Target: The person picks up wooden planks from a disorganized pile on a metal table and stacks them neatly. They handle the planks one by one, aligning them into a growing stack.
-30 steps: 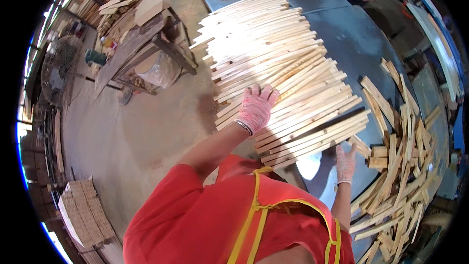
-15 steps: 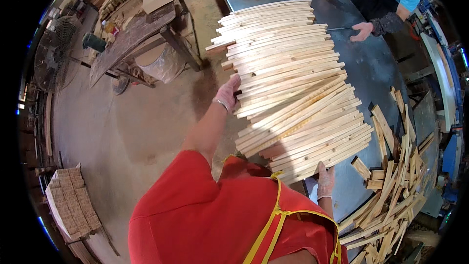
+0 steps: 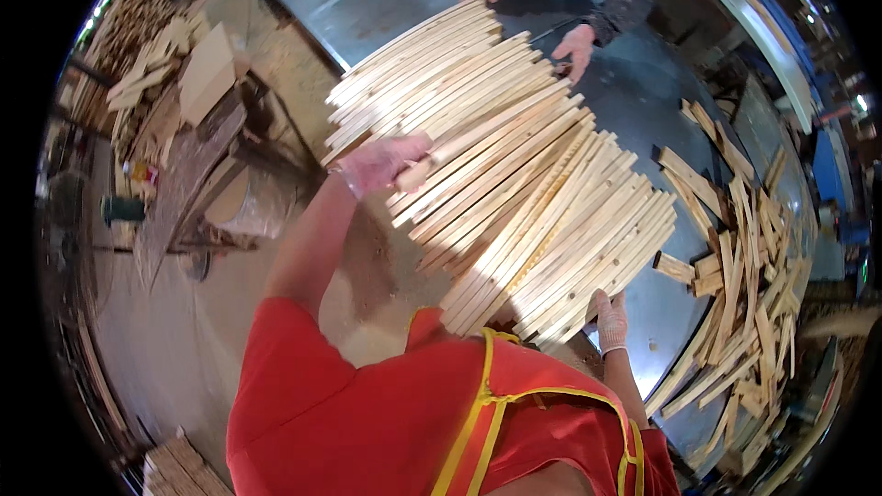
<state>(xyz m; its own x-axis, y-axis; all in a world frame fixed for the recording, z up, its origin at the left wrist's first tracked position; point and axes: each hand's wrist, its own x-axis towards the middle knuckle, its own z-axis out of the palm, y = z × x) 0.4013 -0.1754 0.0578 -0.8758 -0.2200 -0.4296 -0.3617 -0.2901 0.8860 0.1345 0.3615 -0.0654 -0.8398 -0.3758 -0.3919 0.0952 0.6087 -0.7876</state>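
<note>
A row of pale wooden strips (image 3: 514,165) lies side by side on the metal table, with some crossing others at a slant. My left hand (image 3: 386,163), in a thin light glove, is closed round the left end of one wooden strip (image 3: 501,129), raised slightly over the row. My right hand (image 3: 610,323), also gloved, rests at the nearest strip's right end. Its fingers are stretched out, the thumb touching the wood. Across the table, a co-worker's two gloved hands (image 3: 576,50) are by the far ends of the strips.
Loose offcuts (image 3: 744,285) are heaped at the right of the metal table (image 3: 634,101). To the left stand a worn wooden bench (image 3: 197,161) and an open cardboard box (image 3: 209,73). A stack of wood (image 3: 179,468) sits on the floor at lower left.
My left hand has moved up along the row and now grips a strip's end. The co-worker's hands have come in to the strips. The whole view has turned somewhat.
</note>
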